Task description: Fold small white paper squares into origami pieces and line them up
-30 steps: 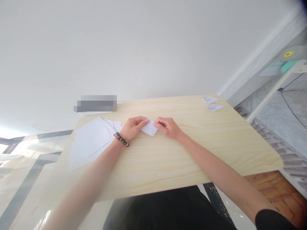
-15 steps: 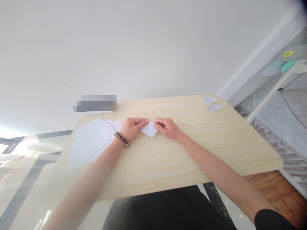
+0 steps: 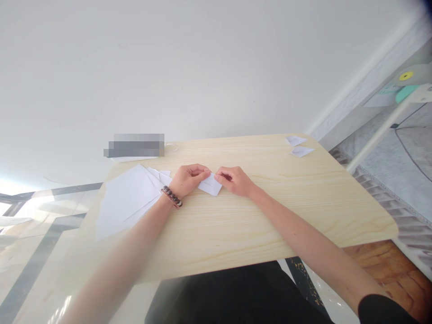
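Note:
A small folded piece of white paper (image 3: 210, 185) lies on the light wooden table (image 3: 243, 225), pinched from both sides. My left hand (image 3: 189, 178), with a dark bead bracelet on its wrist, grips the paper's left end with its fingers curled. My right hand (image 3: 233, 180) holds the right end between thumb and fingertips. The two hands almost touch over the paper's upper edge.
A stack of white paper sheets (image 3: 126, 200) lies left of my left hand, fanned toward the table's left edge. Two small folded paper pieces (image 3: 299, 146) sit at the far right corner. A white wall rises behind the table. A white rack stands to the right.
My hands have drawn slightly closer together over the paper's top edge, and the left fingers have curled in more. The paper has hardly shifted.

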{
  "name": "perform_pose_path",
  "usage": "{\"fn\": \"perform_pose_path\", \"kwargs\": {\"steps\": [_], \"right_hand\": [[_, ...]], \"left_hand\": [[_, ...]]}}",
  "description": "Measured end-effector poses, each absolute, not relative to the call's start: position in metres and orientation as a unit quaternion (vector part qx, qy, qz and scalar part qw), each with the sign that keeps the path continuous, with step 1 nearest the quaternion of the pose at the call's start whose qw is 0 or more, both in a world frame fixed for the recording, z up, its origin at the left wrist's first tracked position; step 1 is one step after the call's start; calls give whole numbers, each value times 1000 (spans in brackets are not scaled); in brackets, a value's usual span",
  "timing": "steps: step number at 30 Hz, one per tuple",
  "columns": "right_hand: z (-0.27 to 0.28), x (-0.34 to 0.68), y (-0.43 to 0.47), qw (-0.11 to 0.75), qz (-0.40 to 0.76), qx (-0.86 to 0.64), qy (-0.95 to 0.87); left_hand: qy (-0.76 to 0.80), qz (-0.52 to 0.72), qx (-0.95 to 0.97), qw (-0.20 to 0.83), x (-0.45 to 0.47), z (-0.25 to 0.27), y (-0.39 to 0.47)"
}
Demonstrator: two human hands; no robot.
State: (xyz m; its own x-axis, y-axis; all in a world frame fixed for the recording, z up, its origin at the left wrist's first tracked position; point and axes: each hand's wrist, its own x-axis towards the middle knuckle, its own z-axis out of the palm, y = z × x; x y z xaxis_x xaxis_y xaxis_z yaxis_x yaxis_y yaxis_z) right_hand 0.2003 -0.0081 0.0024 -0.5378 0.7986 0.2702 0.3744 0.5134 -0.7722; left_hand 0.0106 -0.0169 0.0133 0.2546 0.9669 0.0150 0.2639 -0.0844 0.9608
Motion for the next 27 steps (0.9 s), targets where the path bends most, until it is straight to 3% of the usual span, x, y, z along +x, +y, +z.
{"fn": "perform_pose_path", "kwargs": {"steps": [13,20,27], "right_hand": [[-1,201,-2,340,257,-441,-790],[-7,200,1,299,133,-488,-809],[-7,201,2,276,124,-485,-820]], "left_hand": [[496,369,620,484,10,10,-16],[494,301,795,181,7,4,-13],[460,220,859,39,8,-1,-14]]}}
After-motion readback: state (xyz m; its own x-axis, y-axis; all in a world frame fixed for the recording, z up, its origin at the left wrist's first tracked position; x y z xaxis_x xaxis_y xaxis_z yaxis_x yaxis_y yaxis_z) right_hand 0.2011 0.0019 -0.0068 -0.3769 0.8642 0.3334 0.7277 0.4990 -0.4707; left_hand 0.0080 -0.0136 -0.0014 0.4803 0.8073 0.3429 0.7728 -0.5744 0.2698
